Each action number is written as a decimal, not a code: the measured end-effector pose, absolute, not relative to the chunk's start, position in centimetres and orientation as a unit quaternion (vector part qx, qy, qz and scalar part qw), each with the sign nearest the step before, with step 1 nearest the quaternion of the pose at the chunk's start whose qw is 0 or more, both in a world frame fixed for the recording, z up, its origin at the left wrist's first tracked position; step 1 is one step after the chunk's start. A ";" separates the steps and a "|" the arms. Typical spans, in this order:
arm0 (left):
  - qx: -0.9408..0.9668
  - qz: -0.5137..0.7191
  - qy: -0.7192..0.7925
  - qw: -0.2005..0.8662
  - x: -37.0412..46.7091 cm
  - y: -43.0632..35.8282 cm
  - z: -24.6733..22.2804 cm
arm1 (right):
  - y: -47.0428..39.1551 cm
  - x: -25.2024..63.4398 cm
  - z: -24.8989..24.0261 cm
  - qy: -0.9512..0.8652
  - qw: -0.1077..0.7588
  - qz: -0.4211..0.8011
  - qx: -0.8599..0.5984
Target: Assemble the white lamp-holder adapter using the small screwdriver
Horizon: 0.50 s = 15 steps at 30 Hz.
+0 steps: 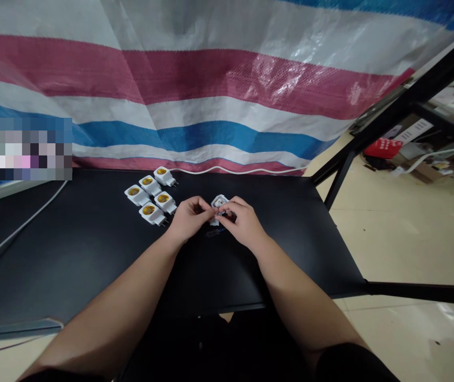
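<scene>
An open white plastic housing (219,201) lies on the black table, partly hidden by my fingers. My left hand (193,216) is closed in a pinch at its left side, on something too small to make out. Against its right side, my right hand (239,217) is also pinched, fingertips nearly meeting those of the left; what they grip is hidden. Just below my fingertips rests a small dark, partly transparent piece (213,233). Several white plug units with round yellowish sockets (149,210) are grouped left of my hands, prongs pointing right.
The black table (91,265) has a white cable (23,225) at its left and another along its back edge. Behind hangs a striped plastic sheet (211,74). A black metal frame (340,180) stands at the right, with boxes (429,164) beyond it.
</scene>
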State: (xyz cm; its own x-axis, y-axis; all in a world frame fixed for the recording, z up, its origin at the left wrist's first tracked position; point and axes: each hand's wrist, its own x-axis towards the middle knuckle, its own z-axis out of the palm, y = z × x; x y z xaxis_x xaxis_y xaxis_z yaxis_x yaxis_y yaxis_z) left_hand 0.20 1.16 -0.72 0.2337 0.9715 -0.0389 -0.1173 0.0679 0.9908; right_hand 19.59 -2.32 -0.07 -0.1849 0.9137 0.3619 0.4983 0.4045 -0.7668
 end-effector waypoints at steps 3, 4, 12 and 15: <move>0.502 0.452 0.412 0.612 0.2 1.2 -0.8 | -2.3 19.7 -0.1 -0.726 0.417 0.258 -0.483; 0.499 0.450 0.411 0.616 0.2 1.2 -0.8 | -2.2 19.7 -0.2 -0.725 0.418 0.257 -0.483; 0.508 0.429 0.415 0.621 0.1 1.3 -1.1 | -2.2 20.0 0.2 -0.719 0.403 0.265 -0.501; 0.499 0.433 0.419 0.623 0.1 1.4 -1.0 | -2.3 19.8 0.3 -0.707 0.409 0.286 -0.501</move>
State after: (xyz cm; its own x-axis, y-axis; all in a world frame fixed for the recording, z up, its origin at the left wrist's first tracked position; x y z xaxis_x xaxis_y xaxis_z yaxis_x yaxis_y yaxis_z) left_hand 0.05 1.37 -1.04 0.2740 0.9575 -0.0904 -0.1201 0.1273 0.9846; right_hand 19.79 -2.27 0.29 -0.1635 0.9424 0.2919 0.4734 0.3345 -0.8149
